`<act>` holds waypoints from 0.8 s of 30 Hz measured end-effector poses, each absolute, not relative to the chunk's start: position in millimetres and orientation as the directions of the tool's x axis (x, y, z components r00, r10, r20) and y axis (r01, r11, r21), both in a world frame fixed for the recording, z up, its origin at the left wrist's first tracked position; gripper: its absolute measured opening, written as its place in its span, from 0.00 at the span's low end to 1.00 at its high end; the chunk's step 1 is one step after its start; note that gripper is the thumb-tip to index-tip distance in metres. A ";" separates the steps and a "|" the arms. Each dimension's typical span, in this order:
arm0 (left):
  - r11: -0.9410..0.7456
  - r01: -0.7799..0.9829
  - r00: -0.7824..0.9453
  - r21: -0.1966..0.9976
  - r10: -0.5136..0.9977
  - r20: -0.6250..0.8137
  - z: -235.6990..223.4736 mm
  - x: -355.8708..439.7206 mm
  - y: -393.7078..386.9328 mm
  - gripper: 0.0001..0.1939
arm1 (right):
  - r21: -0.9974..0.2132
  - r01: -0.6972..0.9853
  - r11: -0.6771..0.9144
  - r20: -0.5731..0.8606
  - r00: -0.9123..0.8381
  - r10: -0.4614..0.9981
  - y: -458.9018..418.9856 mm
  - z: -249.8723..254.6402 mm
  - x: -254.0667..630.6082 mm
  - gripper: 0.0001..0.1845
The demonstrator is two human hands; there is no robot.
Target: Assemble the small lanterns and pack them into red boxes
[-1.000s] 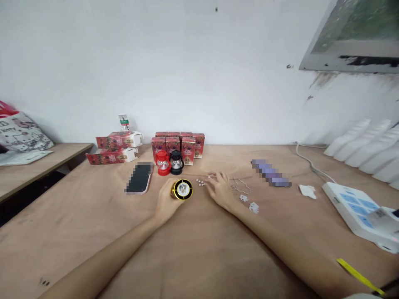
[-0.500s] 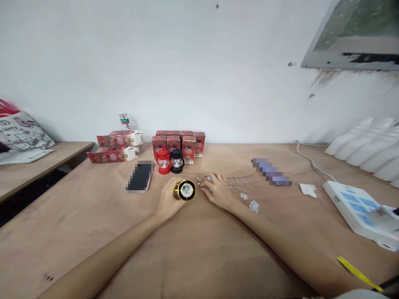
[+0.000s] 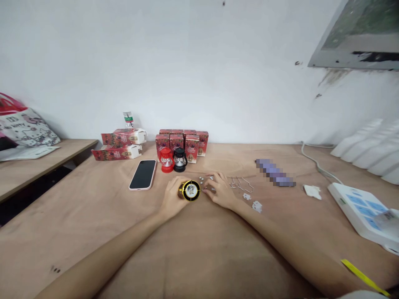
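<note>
My left hand [image 3: 174, 195] is wrapped around a small gold-and-black toy lantern [image 3: 191, 190], its round underside turned up towards me, showing a pale disc with a shiny patch in the middle. Close to its right, my right hand [image 3: 222, 192] is low over the table, thumb and a finger bent together at the tips; anything between them is too small to make out. Little silver button-like discs [image 3: 201, 180] lie by those fingertips. Thin wire handles [image 3: 243, 184] and small white plastic pieces [image 3: 257, 206] rest right of that hand.
Behind stand a red lantern [image 3: 167, 161], a black lantern [image 3: 179, 160] and several red boxes [image 3: 191, 148]. Opened boxes [image 3: 116, 153] lie at left beside a phone [image 3: 143, 175]. On the right are a blurred purple object [image 3: 276, 173], a white scrap [image 3: 312, 191] and a power strip [image 3: 358, 207].
The view has shifted slightly, so everything sits a little further right. Both hands keep nearly the same pose, the left still around the lantern.
</note>
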State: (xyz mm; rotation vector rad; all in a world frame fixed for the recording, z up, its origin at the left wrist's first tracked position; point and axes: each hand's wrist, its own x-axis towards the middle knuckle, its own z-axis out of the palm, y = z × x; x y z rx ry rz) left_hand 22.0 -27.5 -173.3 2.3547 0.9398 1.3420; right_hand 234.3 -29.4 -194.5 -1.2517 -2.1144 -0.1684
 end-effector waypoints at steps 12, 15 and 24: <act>-0.735 0.424 0.353 0.530 0.673 0.651 -173.9 22.1 -28.7 0.16 | -0.394 0.735 0.552 0.621 -0.230 0.749 -28.6 -181.8 229.5 0.04; -0.716 0.434 0.334 0.547 0.692 0.641 -175.0 22.5 -28.0 0.16 | -0.552 0.589 0.590 0.729 -0.002 0.684 -39.2 -171.8 217.0 0.03; -0.711 0.431 0.316 0.556 0.696 0.645 -175.5 22.2 -28.2 0.14 | -0.531 0.508 0.678 0.785 -0.005 0.619 -59.9 -154.0 183.6 0.05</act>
